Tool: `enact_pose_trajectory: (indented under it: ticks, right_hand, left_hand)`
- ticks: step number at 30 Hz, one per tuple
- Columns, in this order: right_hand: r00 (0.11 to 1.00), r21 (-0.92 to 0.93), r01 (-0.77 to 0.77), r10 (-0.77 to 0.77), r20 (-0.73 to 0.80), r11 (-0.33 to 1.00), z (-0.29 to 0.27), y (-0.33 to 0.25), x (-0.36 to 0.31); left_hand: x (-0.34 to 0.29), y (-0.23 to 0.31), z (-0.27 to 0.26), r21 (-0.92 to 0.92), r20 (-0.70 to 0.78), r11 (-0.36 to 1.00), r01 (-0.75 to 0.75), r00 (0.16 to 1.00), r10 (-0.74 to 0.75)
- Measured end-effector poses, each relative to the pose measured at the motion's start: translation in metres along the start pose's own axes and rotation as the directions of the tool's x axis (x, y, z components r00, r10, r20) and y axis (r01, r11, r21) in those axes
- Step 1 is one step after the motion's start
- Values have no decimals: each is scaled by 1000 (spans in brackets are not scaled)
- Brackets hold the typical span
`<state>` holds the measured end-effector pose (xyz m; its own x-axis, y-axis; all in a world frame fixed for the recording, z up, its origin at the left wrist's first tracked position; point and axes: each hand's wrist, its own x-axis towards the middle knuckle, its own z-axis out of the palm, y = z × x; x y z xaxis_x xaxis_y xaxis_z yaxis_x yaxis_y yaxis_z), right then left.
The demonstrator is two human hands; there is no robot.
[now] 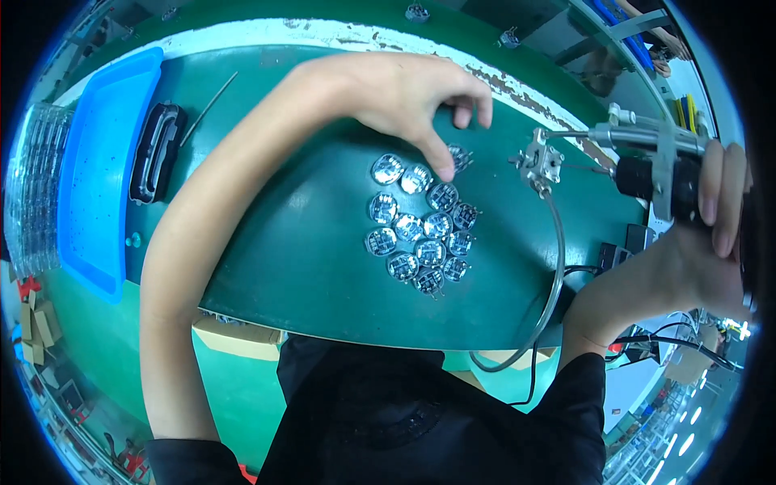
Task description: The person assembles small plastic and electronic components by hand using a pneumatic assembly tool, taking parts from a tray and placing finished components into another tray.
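Note:
Several round metal parts (pixel 408 227) with silvery faces and small pins lie in a cluster on the green table. Over the far side of this cluster arches my left hand (pixel 412 93), its thumb and fingers apart. The thumb tip overlaps the edge of the farthest round part (pixel 460 158); whether it touches cannot be made out. My right hand (pixel 715 234) is wrapped around the black body of a powered screwdriver (pixel 638 178), held sideways at the right. A metal nozzle block (pixel 540 162) at its front points left, and a clear hose (pixel 558 275) runs down from it.
At the left a blue tray (pixel 97 279) stands beside stacked clear plastic trays (pixel 32 194). A black case (pixel 158 153) and a thin rod (pixel 210 107) lie nearby. Black cables (pixel 533 376) hang at the right front. Open cardboard boxes (pixel 238 338) sit below the near edge.

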<state>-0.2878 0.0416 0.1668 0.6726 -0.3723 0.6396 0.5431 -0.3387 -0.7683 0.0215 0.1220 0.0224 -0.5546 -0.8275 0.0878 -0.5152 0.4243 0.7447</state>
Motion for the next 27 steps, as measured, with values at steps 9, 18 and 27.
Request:
enact_pose_trajectory:
  ticks: [9,18,27]
  right_hand:
    - [1000,1,3,-3,15,1000,23,35,19]
    - [974,-4,-67,67,215,998,-4,31,20]
    - [803,-93,-259,268,532,961,-15,43,50]
  left_hand:
    - [30,-64,-31,214,-705,790,574,651,-282]
    - [33,-24,5,198,-510,946,255,851,-122]
    - [10,3,37,186,-119,981,52,992,-31]
